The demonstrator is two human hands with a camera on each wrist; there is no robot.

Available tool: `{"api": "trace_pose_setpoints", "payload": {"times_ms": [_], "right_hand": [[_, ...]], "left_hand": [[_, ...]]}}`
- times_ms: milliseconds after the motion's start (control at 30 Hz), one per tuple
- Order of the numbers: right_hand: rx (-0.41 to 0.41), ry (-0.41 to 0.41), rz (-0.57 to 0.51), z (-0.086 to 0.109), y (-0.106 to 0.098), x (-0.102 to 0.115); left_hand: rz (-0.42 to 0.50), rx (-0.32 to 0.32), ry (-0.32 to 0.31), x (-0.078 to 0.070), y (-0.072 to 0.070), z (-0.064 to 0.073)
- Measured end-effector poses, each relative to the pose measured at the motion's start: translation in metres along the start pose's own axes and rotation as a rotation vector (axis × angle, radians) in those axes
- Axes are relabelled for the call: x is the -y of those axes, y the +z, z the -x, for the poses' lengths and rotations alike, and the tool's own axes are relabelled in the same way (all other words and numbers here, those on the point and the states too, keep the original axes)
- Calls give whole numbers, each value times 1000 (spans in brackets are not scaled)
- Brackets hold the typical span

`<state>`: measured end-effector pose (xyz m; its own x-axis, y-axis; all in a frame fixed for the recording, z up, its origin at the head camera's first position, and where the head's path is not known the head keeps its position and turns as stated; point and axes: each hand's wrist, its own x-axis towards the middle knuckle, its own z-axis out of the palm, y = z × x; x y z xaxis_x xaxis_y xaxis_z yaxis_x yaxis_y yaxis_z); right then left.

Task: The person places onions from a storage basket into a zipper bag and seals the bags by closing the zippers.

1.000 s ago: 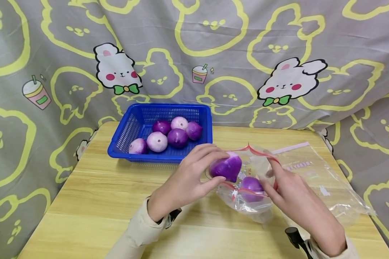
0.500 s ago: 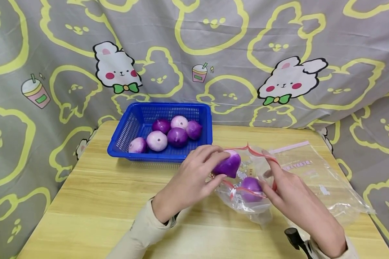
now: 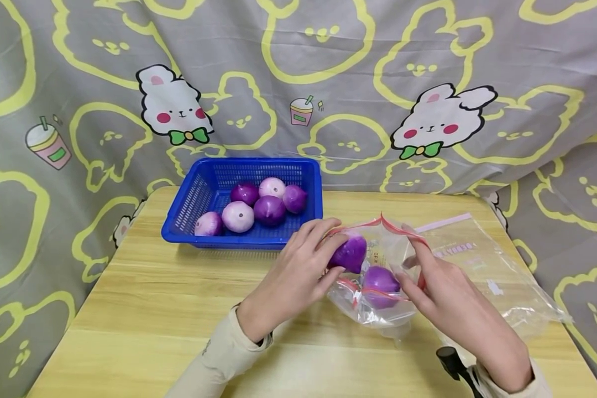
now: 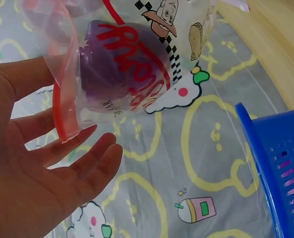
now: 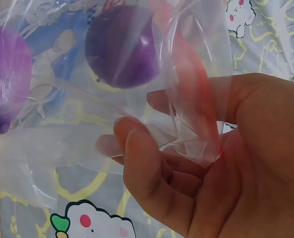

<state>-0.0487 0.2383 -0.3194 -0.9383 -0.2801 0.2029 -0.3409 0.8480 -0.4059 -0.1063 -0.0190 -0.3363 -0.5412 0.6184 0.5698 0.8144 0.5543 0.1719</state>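
Onion (image 3: 350,255) pinched in left hand (image 3: 296,271), seemingly slightly deeper inside bag (image 3: 368,316) than second ago; loading of this one probably nearly done. Bag edge gripped by right hand (image 3: 450,290), mouth spread wide. Lower onion (image 3: 381,281) already inside. Six onions (image 3: 237,216) in basket (image 3: 229,241).

Clear red-zip bag (image 3: 368,316) is held wide open; shiny purple onion #1 (image 3: 353,254) is pinched at its mouth, 9 o'clock, and onion #2 (image 3: 380,279), also purple, is tucked inside around 6 o'clock.
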Motion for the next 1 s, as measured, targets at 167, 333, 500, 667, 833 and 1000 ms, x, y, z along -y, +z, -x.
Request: {"api": "trace_pose_setpoints", "payload": {"times_ms": [167,333,500,667,833,1000], "right_hand": [[-17,-1,-7,0,-1,2],[-71,-19,15,1,-2,2],[-118,-39,22,3,-3,1],[-146,-40,44,4,-4,-1],[-192,-31,93,5,-6,-5],[-213,-34,109,2,-5,-3]], "left_hand": [[8,27,-22,0,1,2],[30,36,-33,0,1,3],[19,31,-31,-1,0,3],[17,13,-26,-1,-1,2],[17,-6,-26,-2,-2,1],[28,-15,-25,-3,-3,0]]}}
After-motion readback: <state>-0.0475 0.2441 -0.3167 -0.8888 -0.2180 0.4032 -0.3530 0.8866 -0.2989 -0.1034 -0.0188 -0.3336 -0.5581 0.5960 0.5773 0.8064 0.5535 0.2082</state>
